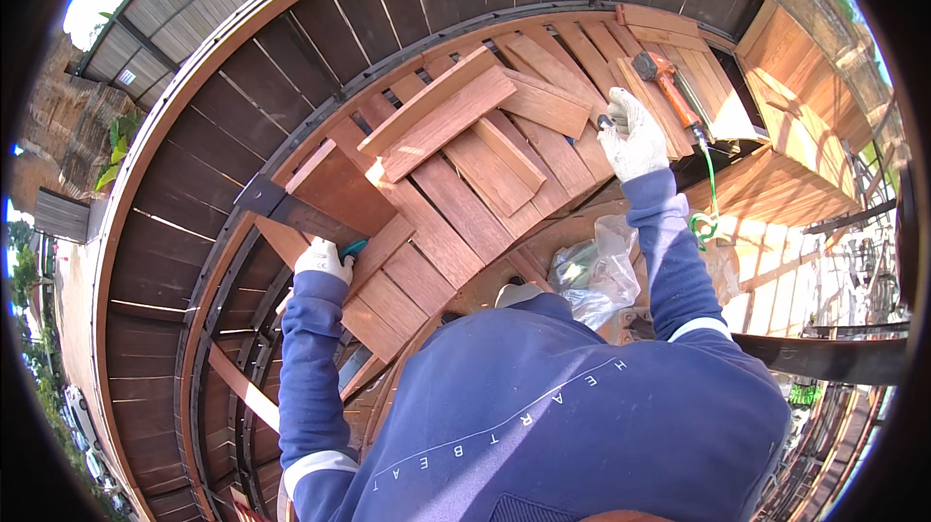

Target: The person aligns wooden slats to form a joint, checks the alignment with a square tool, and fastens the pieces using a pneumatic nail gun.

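A worker's gloved left hand (pixel 323 259) pressed flat, fingers closed around a small teal tool (pixel 353 248), to steady a reddish plank (pixel 335 187), while the right hand (pixel 632 137) gripped a small metal piece (pixel 608 120) beside the far orange hammer (pixel 664 83).

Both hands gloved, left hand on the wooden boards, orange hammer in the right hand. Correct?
Not quite. The head view shows the orange hammer lying on the wooden boards, apart from the right hand, which grips a small dark object too small to identify. The rest holds: both hands wear white gloves, and the left hand rests on the boards.
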Motion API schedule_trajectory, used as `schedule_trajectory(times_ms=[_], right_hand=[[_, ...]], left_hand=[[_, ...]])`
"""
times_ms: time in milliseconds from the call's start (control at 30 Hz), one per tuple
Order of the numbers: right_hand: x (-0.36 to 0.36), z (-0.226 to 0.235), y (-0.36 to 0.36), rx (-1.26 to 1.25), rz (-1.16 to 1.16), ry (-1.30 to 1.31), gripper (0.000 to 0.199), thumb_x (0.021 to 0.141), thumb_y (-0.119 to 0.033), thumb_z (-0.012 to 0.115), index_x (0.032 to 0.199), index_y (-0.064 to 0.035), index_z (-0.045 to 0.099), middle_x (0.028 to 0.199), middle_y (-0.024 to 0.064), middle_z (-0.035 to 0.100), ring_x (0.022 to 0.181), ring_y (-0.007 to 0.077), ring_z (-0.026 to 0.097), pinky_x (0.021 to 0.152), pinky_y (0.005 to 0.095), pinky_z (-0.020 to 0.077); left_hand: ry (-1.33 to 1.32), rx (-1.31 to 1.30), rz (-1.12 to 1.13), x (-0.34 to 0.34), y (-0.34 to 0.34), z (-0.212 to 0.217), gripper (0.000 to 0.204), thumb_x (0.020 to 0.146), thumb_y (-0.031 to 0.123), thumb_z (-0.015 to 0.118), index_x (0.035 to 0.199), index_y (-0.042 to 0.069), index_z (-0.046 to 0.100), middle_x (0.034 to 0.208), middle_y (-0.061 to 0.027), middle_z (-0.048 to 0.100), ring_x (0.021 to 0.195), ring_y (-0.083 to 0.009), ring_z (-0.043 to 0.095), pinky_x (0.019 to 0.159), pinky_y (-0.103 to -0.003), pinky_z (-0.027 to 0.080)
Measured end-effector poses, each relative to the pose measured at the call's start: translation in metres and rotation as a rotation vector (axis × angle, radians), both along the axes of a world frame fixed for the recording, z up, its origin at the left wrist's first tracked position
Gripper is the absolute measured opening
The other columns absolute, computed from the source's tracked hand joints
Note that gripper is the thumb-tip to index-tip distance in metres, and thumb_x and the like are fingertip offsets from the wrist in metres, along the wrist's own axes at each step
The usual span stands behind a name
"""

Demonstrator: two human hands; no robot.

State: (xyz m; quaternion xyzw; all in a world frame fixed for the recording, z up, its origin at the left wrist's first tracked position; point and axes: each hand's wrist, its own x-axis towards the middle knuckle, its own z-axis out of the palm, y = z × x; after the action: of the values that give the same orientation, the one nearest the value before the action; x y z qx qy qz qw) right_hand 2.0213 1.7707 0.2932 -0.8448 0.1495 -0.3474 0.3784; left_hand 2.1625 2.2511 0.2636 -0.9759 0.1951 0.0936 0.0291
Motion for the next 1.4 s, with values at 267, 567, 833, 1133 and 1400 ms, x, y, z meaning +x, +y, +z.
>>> schedule_trajectory(times_ms=[267,567,833,1133,1400], right_hand=[[0.023,0.016,-0.160,-0.540,-0.538,1.011,0.050,0.081,-0.034,0.063,0.122,-0.0079,0.053,0.119,0.0196,0.061,0.110,0.0354,0.060,0.094,0.0466,0.0472],[0.035,-0.059,-0.284,-0.470,-0.416,0.915,0.048,0.079,-0.016,0.060,0.123,-0.0037,0.047,0.108,0.0295,0.063,0.101,0.0443,0.063,0.091,0.0485,0.0483],[-0.024,-0.004,-0.214,-0.526,-0.481,0.764,0.044,0.078,-0.017,0.062,0.121,-0.0059,0.053,0.100,0.0265,0.065,0.093,0.0427,0.064,0.085,0.0496,0.0491],[-0.140,0.014,-0.061,0.374,-0.221,-0.103,0.030,0.080,-0.005,0.065,0.107,0.0006,0.054,0.078,0.0058,0.056,0.059,0.0137,0.055,0.053,0.0271,0.0458],[-0.148,-0.009,0.122,0.540,0.152,0.107,0.035,0.077,0.003,0.067,0.110,0.0011,0.054,0.093,0.0093,0.061,0.075,0.0185,0.061,0.066,0.0309,0.0518]], left_hand=[[0.020,-0.042,0.111,0.000,0.014,-0.012,0.043,0.078,0.028,0.072,0.112,0.004,0.061,0.107,-0.0204,0.065,0.093,-0.0368,0.065,0.083,-0.044,0.052],[-0.012,-0.041,0.087,-0.009,-0.008,0.016,0.031,0.078,0.026,0.071,0.096,0.001,0.067,0.095,-0.0197,0.067,0.088,-0.0354,0.066,0.079,-0.041,0.053],[0.113,0.014,0.096,-0.005,-0.011,0.025,0.035,0.083,0.029,0.068,0.101,-0.001,0.069,0.106,-0.0235,0.063,0.097,-0.0358,0.064,0.086,-0.041,0.052],[0.018,-0.034,-0.022,-0.002,0.001,0.017,0.034,0.080,0.028,0.069,0.100,0.000,0.066,0.095,-0.0198,0.068,0.092,-0.0352,0.066,0.081,-0.041,0.053],[0.050,-0.120,-0.094,0.004,0.004,0.020,0.036,0.082,0.027,0.067,0.104,0.000,0.058,0.097,-0.0205,0.068,0.093,-0.0366,0.066,0.082,-0.043,0.053]])
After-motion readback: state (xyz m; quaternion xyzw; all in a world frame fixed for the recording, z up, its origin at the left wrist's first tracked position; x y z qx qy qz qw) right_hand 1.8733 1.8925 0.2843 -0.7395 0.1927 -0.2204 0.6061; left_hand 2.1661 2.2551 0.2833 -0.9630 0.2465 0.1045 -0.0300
